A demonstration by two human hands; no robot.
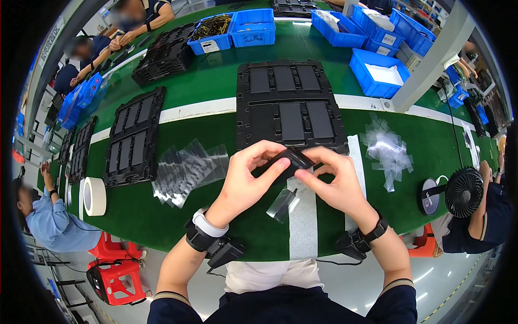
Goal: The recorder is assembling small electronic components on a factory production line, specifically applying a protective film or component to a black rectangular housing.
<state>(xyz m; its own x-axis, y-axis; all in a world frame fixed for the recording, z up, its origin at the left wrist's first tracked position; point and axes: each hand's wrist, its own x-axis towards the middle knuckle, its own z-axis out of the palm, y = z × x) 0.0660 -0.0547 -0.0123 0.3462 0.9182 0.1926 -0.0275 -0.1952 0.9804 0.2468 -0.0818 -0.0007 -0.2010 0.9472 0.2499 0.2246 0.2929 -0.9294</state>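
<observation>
A small glossy black panel (294, 156) is held up between my two hands, in front of the black tray. My left hand (249, 171) pinches its left end between thumb and fingers. My right hand (339, 178) is closed on its right end, with the thumb at the near edge. Fingers cover much of the panel, so its full outline is hidden. Just below my hands, a clear film piece (281, 205) lies partly on a pale tape strip (303, 235). The black tray (244, 116) beyond holds several dark rectangular panels (292, 122) in its slots.
Clear film sheets lie in a pile (186, 170) at left and another (386, 148) at right. A tape roll (95, 196) and a filled tray (108, 175) sit further left. A small fan (464, 192) stands right. Blue bins (253, 38) line the back, near a metal post (431, 59).
</observation>
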